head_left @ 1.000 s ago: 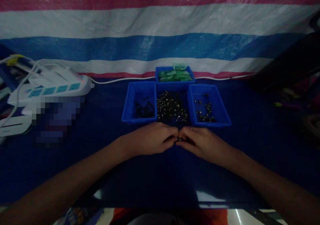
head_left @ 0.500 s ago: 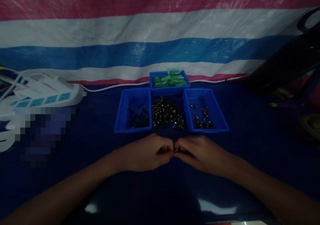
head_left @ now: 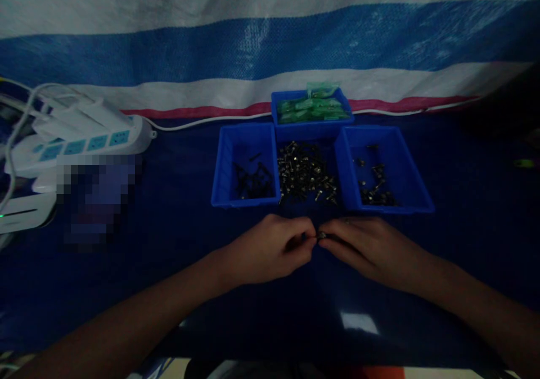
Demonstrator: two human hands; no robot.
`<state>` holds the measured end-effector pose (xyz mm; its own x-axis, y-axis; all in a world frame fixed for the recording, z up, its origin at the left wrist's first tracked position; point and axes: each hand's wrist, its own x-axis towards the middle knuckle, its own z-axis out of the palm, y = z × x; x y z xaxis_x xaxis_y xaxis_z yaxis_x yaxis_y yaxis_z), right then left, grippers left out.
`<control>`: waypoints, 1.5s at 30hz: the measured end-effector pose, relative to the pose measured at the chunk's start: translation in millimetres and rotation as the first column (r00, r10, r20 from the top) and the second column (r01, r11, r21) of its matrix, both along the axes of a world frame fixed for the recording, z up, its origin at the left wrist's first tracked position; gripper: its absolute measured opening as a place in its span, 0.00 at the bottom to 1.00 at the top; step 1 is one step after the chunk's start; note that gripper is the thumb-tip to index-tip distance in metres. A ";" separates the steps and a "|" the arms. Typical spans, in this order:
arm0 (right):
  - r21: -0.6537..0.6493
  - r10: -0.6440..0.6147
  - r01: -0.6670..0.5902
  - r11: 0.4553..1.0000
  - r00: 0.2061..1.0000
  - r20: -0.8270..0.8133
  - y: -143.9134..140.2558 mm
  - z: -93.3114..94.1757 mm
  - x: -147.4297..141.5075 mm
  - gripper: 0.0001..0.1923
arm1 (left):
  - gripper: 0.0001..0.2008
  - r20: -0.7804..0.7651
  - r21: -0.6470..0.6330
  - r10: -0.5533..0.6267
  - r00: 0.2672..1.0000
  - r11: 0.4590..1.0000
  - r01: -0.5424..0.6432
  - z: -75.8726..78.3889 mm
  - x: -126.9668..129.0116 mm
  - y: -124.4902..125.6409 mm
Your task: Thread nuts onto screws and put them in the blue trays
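Metal part (head_left: 322, 235), small and dark, sits between two hands over the middle of the worktop (head_left: 274, 323), its exact shape too tiny to tell. The right hand (head_left: 375, 249) has thumb and forefinger clamped on it; the left hand (head_left: 274, 247) has thumb and forefinger pinched together at its left end. Just beyond, a heap (head_left: 306, 171) of bolts lies between the left bin (head_left: 217, 171), which holds dark pieces (head_left: 255, 183), and the right bin (head_left: 400, 162), its bolts mostly toward the front left corner. Near the worktop's back edge, behind the heap, the back bin (head_left: 314, 129) carries green packets (head_left: 312, 108). A power strip (head_left: 143, 134) lies toward the worktop's back left corner; a white cord (head_left: 202, 123) runs along the back edge.
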<state>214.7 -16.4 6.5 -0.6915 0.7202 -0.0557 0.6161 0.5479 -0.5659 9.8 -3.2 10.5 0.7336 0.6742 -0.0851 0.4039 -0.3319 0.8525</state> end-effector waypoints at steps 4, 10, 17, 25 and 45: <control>-0.030 -0.011 0.011 0.999 1.000 -0.001 0.1 1.9 -0.7 0.12 | 0.04 0.008 0.037 -0.010 1.000 0.999 0.010 -0.1 0.0 0.2; -0.008 0.003 -0.002 1.000 1.000 0.020 0.4 4.2 -0.9 0.13 | 0.05 -0.007 0.099 -0.045 0.999 0.994 0.046 0.0 -0.4 -0.2; -0.002 -0.007 0.007 1.000 1.000 0.006 0.3 4.5 -1.3 0.11 | 0.06 -0.031 0.157 -0.061 0.998 0.985 0.065 -2.1 -1.3 0.8; 0.014 -0.003 0.003 1.000 1.000 -0.016 1.7 3.4 -0.9 0.10 | 0.06 -0.065 0.280 -0.071 0.995 0.956 0.086 -2.4 -2.0 -0.1; -0.009 0.042 -0.042 0.999 0.999 -0.031 4.3 7.0 1.1 0.08 | 0.09 -0.159 0.436 -0.050 0.986 0.893 0.116 -6.2 -5.8 -1.0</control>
<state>215.7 -12.1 13.4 -0.7226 0.6901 -0.0408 0.5750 0.5672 -0.5897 4.1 -4.2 4.3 0.7913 0.6029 0.1017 0.4620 -0.6986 0.5463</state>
